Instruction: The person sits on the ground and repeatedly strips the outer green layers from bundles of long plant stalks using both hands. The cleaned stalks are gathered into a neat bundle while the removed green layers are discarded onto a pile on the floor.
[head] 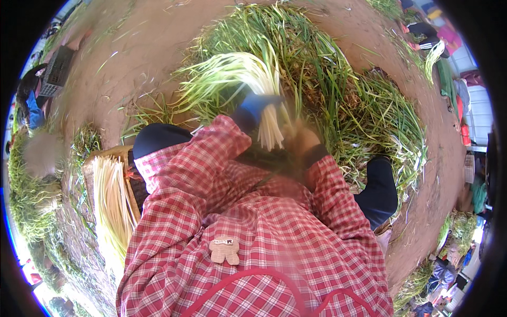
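Note:
My left hand, in a blue glove and blurred, is closed round a bunch of pale garlic chives or similar stalks. Their leafy ends droop to the left and the pale stem ends point down toward my lap. Just right of those stem ends is my right hand, bare-looking and blurred by motion; its fingers and anything in them cannot be made out. Beyond both hands lies a big heap of long green leaves, mixed with dry brown ones.
Pale trimmed stalks lie on a wooden board or stand at my left. A dark plastic crate stands at the upper left near a person. Another person with a bunch is at the upper right. Brown earth floor surrounds the heap.

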`<control>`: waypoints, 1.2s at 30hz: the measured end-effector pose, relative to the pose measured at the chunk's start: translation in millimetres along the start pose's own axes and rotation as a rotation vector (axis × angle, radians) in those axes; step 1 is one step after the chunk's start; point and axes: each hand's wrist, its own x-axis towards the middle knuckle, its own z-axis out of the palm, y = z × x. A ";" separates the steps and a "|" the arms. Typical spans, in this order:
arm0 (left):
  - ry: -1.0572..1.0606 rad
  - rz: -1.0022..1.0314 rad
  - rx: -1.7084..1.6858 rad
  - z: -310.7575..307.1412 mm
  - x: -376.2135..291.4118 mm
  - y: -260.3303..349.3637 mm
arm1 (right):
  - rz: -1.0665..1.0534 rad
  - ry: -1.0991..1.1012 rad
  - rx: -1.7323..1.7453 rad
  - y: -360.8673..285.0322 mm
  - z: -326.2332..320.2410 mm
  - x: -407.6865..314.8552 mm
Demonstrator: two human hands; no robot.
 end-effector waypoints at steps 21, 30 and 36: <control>0.147 0.163 -0.033 -16.7 6.8 25.9 | -0.465 0.298 -0.602 -19.9 40.1 -10.3; 0.371 0.313 -0.202 -39.3 -11.2 100.6 | -0.430 0.379 -2.365 -49.1 -81.0 -76.8; 0.300 0.301 -0.196 -48.2 -20.7 110.6 | 0.521 0.442 -2.348 -56.4 -99.3 -114.4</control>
